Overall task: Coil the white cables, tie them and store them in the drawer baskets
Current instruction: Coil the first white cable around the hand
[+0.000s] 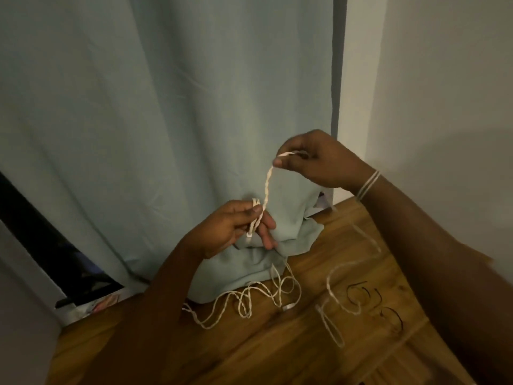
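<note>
A twisted white cable (267, 184) is stretched between my two hands above a wooden top (277, 345). My left hand (238, 229) pinches its lower part, with a small loop of it showing above the fingers. My right hand (313, 159), higher and to the right, pinches the upper end between thumb and fingers. The rest of this cable lies in loose tangled loops (249, 301) on the wood below. A second white cable (347, 276) snakes across the wood to the right. No drawer baskets are in view.
A pale blue curtain (166, 107) hangs behind and bunches on the wooden top. Several thin black hair ties (372, 301) lie at the right. White bands (367, 184) circle my right wrist. A white wall (444, 79) stands to the right.
</note>
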{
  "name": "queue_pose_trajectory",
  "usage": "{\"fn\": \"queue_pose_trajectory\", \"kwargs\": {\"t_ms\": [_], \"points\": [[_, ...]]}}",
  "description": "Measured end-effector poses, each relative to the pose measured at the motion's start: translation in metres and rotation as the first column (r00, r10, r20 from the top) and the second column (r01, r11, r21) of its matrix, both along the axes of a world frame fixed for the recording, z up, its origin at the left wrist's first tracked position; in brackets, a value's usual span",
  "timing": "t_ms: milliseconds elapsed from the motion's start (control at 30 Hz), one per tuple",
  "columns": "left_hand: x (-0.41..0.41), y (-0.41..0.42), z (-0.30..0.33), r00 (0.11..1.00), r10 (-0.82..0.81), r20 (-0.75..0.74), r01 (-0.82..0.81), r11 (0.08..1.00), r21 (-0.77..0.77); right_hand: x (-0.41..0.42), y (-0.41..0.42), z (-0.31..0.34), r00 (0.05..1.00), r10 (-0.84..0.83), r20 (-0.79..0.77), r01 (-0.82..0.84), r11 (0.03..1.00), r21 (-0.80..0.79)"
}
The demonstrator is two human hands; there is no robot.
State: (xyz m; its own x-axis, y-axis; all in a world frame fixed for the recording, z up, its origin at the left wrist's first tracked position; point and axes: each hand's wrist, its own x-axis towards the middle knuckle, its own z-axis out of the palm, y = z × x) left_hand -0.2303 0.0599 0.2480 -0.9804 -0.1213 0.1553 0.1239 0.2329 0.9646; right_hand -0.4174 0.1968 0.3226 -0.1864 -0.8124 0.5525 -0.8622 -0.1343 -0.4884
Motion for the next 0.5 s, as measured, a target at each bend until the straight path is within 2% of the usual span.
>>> {"fn": "queue_pose_trajectory", "kwargs": {"t_ms": [67,167,233,267,300,367,400,433,500], "points": [[-0.004,0.012,0.015,0.974,-0.148,-0.169,0.190,0.943,0.273,0.003,-0.008,-0.008,0.988,0.011,0.155,0.006,0.994,-0.109],[-0.014,0.020,0.040,0.853,-0.212,-0.477,0.439,0.786,0.435,0.017,-0.017,-0.038,0.883,0.130,0.451,-0.081,0.989,-0.127],[-0.021,0.019,0.054,0.788,-0.173,-0.591,0.515,0.711,0.478,0.025,-0.021,-0.064,0.871,0.177,0.458,-0.217,0.975,0.038],[-0.026,0.016,0.058,0.793,-0.115,-0.598,0.470,0.740,0.481,0.028,-0.021,-0.074,0.879,0.190,0.438,-0.288,0.942,0.169],[-0.029,0.012,0.060,0.815,-0.029,-0.579,0.350,0.821,0.451,0.031,-0.018,-0.081,0.883,0.199,0.426,-0.344,0.891,0.297],[-0.036,0.000,0.052,0.844,0.181,-0.506,-0.058,0.967,0.249,0.033,-0.011,-0.082,0.906,0.173,0.387,-0.352,0.814,0.462],[-0.038,-0.003,0.045,0.845,0.259,-0.467,-0.273,0.961,0.039,0.033,-0.007,-0.078,0.927,0.159,0.340,-0.318,0.812,0.489],[-0.040,-0.005,0.035,0.855,0.282,-0.435,-0.397,0.896,-0.201,0.032,-0.002,-0.070,0.952,0.152,0.265,-0.269,0.828,0.492],[-0.043,-0.003,0.016,0.911,0.253,-0.327,-0.404,0.712,-0.575,0.029,0.005,-0.050,0.987,0.151,0.047,-0.155,0.857,0.491]]}}
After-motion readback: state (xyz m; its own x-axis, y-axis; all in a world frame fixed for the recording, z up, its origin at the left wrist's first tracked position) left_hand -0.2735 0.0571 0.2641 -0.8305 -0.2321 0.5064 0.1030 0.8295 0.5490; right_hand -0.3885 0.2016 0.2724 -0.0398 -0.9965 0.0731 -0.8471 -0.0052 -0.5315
